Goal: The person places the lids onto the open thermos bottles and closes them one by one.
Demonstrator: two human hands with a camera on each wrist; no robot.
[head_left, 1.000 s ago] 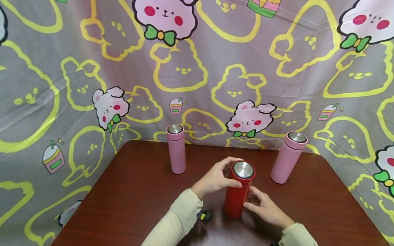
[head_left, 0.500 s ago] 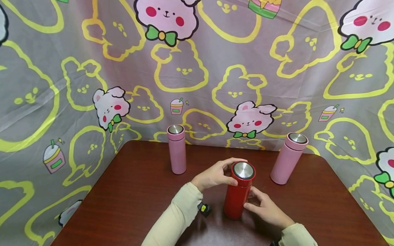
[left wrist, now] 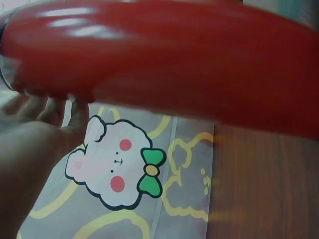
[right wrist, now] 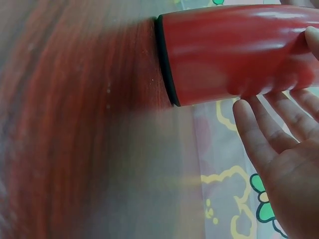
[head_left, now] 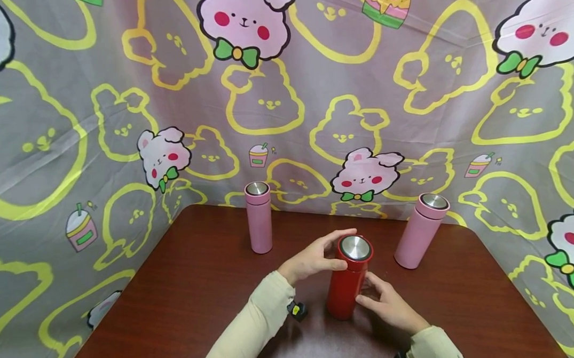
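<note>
A red thermos flask (head_left: 344, 291) with a silver-topped lid (head_left: 355, 248) stands on the brown table. My left hand (head_left: 314, 259) grips the lid from the left, thumb in front and fingers round the back. Lower down, my right hand (head_left: 388, 302) holds the flask's body from the right, its thumb on the near side. In the left wrist view the red body (left wrist: 164, 59) fills the top, with the left fingers (left wrist: 50, 112) under its lid end. The right wrist view has the flask's black base rim (right wrist: 167, 62) at the tabletop and the right fingers (right wrist: 271, 119) along its side.
One pink flask (head_left: 259, 223) stands at the back left of the table (head_left: 195, 290), and another pink flask (head_left: 420, 234) at the back right. A patterned cloth (head_left: 276, 147) hangs behind and along both sides. Small black wrist devices (head_left: 296, 310) sit by the sleeves.
My left hand has shifted slightly round the lid, its thumb moving a little left. The right hand and the red flask have stayed in place.
</note>
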